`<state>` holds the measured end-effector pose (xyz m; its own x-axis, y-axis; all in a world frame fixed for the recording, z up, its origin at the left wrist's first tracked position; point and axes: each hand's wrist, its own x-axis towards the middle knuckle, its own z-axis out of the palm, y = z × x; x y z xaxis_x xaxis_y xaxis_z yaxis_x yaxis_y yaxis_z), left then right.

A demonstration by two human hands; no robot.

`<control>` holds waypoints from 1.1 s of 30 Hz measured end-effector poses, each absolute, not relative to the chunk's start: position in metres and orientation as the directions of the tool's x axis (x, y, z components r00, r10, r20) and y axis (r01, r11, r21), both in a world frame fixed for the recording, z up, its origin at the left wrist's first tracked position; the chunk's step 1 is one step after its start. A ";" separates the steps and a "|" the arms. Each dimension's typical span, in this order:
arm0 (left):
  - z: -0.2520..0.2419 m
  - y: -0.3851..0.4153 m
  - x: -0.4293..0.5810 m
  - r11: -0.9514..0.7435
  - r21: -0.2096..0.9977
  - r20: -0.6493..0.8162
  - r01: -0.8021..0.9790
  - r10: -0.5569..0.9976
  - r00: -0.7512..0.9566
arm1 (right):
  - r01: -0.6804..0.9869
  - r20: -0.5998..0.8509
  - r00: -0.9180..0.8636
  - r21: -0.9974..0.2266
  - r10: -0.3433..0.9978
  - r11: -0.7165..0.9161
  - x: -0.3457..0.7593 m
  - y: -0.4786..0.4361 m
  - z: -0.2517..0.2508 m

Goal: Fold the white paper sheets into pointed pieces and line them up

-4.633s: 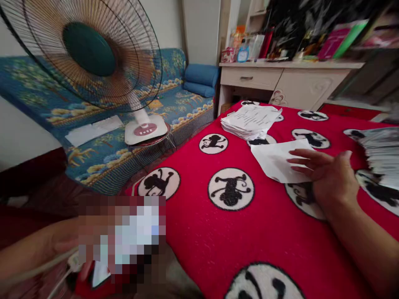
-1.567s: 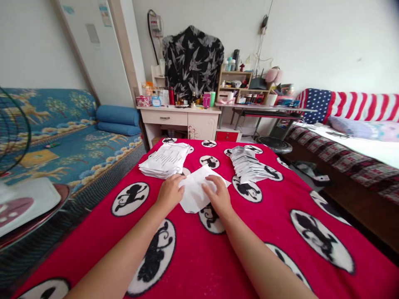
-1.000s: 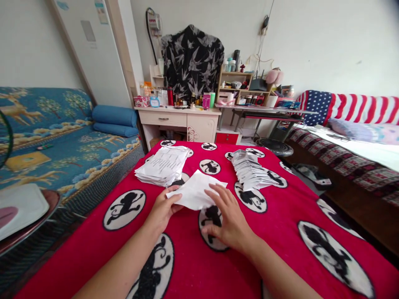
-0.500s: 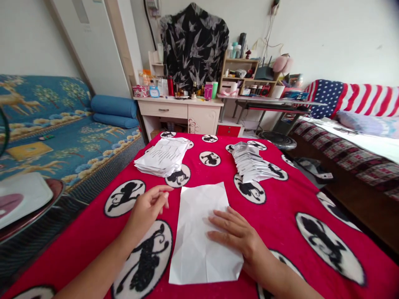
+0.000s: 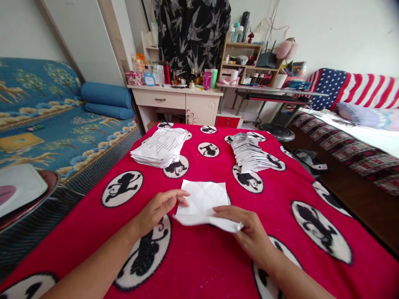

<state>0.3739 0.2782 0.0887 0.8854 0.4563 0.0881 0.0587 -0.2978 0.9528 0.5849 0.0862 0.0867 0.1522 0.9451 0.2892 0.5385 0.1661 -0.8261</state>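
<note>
A creased white sheet of paper [image 5: 204, 197] lies in front of me on the red patterned cloth. Its near part is lifted and bent up towards the far end. My right hand [image 5: 249, 226] grips the lifted near right corner, thumb below and fingers on top. At the left edge, my left hand [image 5: 163, 209] has its fingers stretched out, with the fingertips on or just beside the paper. Farther off on the left is a stack of flat printed sheets [image 5: 160, 147]. To the right, a fanned row of folded papers [image 5: 251, 154] rests on the cloth.
The red cloth [image 5: 193, 270] with monkey pictures covers the table. Behind it stand a white cabinet [image 5: 158, 99] and a desk [image 5: 246, 93] crowded with bottles and boxes. A blue sofa [image 5: 71, 145] is on the left, a bed [image 5: 352, 133] on the right.
The near end of the sheet has come up off the cloth and away from me, held by my right hand. My left hand has moved right to the paper's edge. The view has tilted slightly down.
</note>
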 end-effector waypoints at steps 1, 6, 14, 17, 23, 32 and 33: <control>0.087 0.279 0.374 -0.281 0.959 0.107 0.025 0.443 0.890 | 0.478 0.249 0.270 -0.873 0.930 0.095 0.585 0.092 0.084; 0.070 0.279 0.388 -0.453 0.870 0.149 0.193 0.615 0.774 | 0.320 0.106 0.509 -0.944 0.854 -0.073 0.596 0.121 0.071; 0.073 0.266 0.395 -0.907 0.360 0.490 0.220 0.384 0.782 | 0.940 0.546 0.269 -0.329 0.794 -0.092 0.587 0.116 0.080; 0.070 0.257 0.396 -0.974 0.217 0.368 0.072 0.149 0.918 | 0.973 0.381 -0.050 -0.190 0.923 0.131 0.575 0.116 0.082; 0.064 0.253 0.391 -0.957 0.166 0.184 0.238 0.268 0.946 | 0.984 0.151 0.095 -0.166 0.984 -0.069 0.588 0.120 0.075; 0.062 0.267 0.395 -0.910 0.289 0.240 0.297 0.369 0.898 | 0.926 0.247 0.357 -0.220 0.901 -0.307 0.608 0.155 0.085; 0.061 0.268 0.395 -0.898 0.322 0.251 0.300 0.387 0.887 | 0.917 0.250 0.372 -0.247 0.894 -0.313 0.608 0.159 0.086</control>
<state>0.3952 0.2685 0.0608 0.8873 0.3868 0.2512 0.3002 -0.8978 0.3222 0.6085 0.1594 0.0858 0.3722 0.8939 0.2498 0.9171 -0.3127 -0.2473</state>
